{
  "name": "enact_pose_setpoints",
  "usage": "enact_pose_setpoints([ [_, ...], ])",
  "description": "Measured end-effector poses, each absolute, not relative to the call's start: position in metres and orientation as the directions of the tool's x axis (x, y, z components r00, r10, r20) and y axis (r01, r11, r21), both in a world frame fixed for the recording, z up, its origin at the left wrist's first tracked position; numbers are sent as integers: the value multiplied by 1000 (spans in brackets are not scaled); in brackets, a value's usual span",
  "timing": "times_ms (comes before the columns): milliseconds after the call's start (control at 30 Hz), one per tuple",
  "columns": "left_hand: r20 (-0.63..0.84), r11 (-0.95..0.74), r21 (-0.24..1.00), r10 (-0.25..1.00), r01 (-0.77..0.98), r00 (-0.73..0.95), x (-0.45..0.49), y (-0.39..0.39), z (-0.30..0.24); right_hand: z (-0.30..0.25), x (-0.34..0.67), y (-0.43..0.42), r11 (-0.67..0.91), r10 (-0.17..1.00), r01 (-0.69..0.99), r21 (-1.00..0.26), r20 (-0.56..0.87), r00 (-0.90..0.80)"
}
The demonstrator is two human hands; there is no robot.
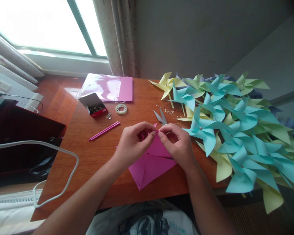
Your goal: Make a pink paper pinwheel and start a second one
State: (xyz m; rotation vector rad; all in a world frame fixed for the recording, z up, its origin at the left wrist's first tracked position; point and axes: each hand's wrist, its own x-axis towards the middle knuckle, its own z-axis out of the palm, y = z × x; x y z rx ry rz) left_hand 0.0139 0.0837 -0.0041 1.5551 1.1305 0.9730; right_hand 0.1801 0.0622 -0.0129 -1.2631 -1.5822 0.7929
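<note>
A square of pink paper [152, 168] lies on the table in front of me, cut in from its corners, with small holes near its centre and its lowest tip. My left hand [137, 143] pinches at the paper's far side with thumb and forefinger. Facing it, my right hand [177, 143] pinches the same spot, so the fingertips nearly meet over a bit of pink. Exactly how the paper sits between the fingertips is hard to see. Just beyond my right hand lie scissors [161, 117] with parted blades, their handles mostly hidden.
Finished paper pinwheels [237, 130] in blue, green and yellow crowd the right side. Ahead are small silvery bits [170, 111], a tape roll [121, 109], an opened box of fasteners [96, 107], two pink sticks [104, 131] and pink sheets [126, 88] in a clear sleeve. A white cable [75, 163] loops at left.
</note>
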Motion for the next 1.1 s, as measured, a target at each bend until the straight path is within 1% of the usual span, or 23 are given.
enact_pose_setpoints([
  [167,77,-138,963,964,230,255,12,84,-5,-10,180,62,299,950,392,-870,310,-37],
  [333,74,-127,966,970,223,232,11,84,-6,-8,180,61,380,917,447,-810,392,-71],
  [500,70,-116,968,976,221,205,12,84,-7,-9,179,60,449,885,459,-767,454,-106],
  [667,54,-99,971,977,217,205,12,85,-5,-9,179,60,447,883,479,-755,457,-104],
  [933,85,-126,970,977,210,195,12,84,-1,-9,180,59,419,893,514,-748,442,-84],
  [1100,67,-112,968,978,224,199,12,83,0,-8,179,60,429,886,525,-735,455,-86],
])
